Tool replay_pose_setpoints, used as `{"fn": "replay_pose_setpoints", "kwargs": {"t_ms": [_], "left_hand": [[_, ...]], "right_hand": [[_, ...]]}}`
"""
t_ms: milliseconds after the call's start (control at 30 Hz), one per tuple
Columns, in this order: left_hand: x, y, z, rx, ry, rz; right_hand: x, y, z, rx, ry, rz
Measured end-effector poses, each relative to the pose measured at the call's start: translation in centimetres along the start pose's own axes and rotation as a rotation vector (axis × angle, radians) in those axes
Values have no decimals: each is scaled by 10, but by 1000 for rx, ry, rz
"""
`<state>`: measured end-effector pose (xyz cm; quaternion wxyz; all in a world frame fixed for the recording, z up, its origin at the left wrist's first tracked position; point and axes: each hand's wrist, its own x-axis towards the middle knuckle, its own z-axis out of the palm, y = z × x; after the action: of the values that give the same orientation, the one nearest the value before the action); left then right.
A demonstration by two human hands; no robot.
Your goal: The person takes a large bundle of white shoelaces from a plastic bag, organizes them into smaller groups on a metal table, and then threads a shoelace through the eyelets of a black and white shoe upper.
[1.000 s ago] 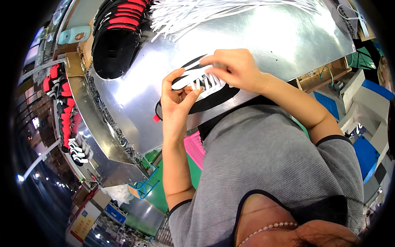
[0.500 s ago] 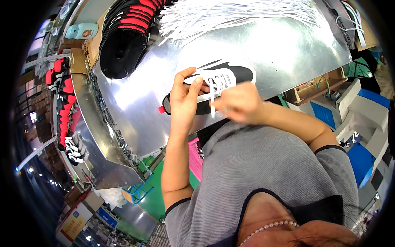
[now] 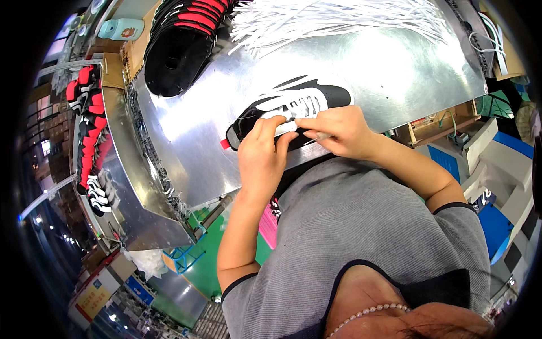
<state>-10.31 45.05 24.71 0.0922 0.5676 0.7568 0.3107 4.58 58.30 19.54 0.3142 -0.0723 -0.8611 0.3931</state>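
Note:
A black and white shoe upper (image 3: 333,96) with a red heel tab lies on the metal tabletop, its toe pointing right. White lace (image 3: 305,106) crosses its eyelets. At the near eyelet edge my left hand (image 3: 262,155) is closed, thumb and fingers pinching the upper close to the lace. My right hand (image 3: 344,133) is closed just to the right, fingertips together on the lace end, which is mostly hidden by the fingers. The two hands' fingertips nearly meet over the near side of the upper.
A heap of loose white laces (image 3: 339,21) spreads along the table's far side. Left of it stands a row of nested black and red uppers (image 3: 178,65). A light-blue bottle (image 3: 121,28) is at the far left. More red and black uppers (image 3: 93,121) hang beyond the metal table's (image 3: 197,152) left edge.
My left hand has come out of the shoe opening and down to the near eyelet edge. My right hand, blurred before, has moved in close beside it with the lace.

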Motion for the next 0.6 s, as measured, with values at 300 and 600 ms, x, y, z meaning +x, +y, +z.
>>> {"fn": "replay_pose_setpoints", "kwargs": {"t_ms": [300,600], "left_hand": [[-1,-10,17,120,187,122],[-4,-17,18,39,196,274]], "right_hand": [[0,-21,-13,204,-93,421],[-1,-22,-13,41,-147,339]]}}
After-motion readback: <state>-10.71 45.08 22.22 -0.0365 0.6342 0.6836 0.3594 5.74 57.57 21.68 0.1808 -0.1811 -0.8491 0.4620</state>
